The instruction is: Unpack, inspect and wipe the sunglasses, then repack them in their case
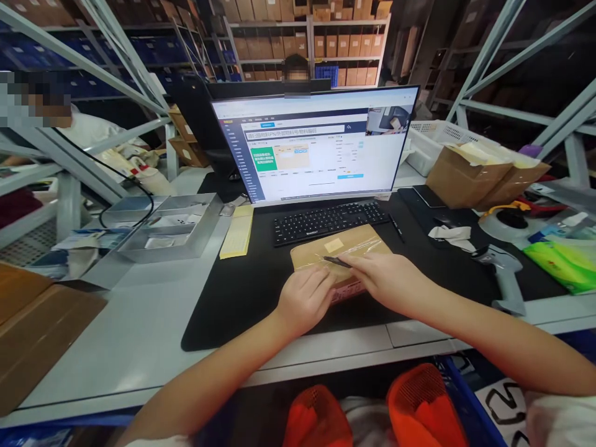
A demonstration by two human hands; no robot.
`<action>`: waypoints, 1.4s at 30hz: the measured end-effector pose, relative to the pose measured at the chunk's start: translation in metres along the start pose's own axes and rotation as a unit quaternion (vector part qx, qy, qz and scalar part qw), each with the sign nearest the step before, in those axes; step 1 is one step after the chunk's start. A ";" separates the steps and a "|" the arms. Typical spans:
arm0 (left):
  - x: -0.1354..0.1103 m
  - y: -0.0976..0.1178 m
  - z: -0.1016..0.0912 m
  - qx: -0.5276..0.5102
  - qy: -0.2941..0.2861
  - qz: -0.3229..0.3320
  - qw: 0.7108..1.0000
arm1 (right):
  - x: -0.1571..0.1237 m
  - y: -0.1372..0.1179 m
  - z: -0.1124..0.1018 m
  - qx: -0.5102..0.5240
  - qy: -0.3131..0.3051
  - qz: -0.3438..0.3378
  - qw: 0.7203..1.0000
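A small brown cardboard box [370, 245] lies on the black desk mat in front of the keyboard. Clear tape runs over its top, and it bears a small pale label [334, 245]. My left hand [308, 297] is closed on the box's near left edge, fingers bent against it. In my right hand [384, 279] is a slim black pen-like tool [337, 261], pinched so that it points left across the taped top; its exact kind cannot be made out. The near side of the box is partly covered by my hands.
Behind the box stand a black keyboard [326, 222] and a lit monitor [307, 149]. Yellow slips [236, 233] and a grey divided tray [174, 230] lie left. A barcode scanner [505, 276], tape dispenser [507, 220] and cartons [465, 177] are right. A person [93, 127] is at far left.
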State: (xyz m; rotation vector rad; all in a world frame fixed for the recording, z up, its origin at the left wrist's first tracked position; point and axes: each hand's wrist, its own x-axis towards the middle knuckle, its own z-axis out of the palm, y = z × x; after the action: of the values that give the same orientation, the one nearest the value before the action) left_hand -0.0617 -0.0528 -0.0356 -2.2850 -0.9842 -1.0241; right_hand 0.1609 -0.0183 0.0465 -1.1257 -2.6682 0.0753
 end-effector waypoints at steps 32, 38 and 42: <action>0.001 -0.003 -0.001 -0.021 0.026 0.020 0.999 | 0.025 -0.025 -0.011 -0.108 -0.056 -0.057 0.991; -0.001 -0.002 -0.001 -0.016 0.022 0.016 1.000 | 0.021 -0.024 -0.009 -0.140 -0.054 -0.034 0.988; -0.001 -0.002 -0.002 -0.016 0.024 0.019 0.999 | 0.018 -0.016 -0.012 -0.144 -0.055 -0.015 0.988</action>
State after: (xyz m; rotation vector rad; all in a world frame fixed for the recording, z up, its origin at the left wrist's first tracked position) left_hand -0.0642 -0.0532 -0.0347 -2.2860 -0.9092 -1.0809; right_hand 0.1405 -0.0169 0.0641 -1.1947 -2.8610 -0.2685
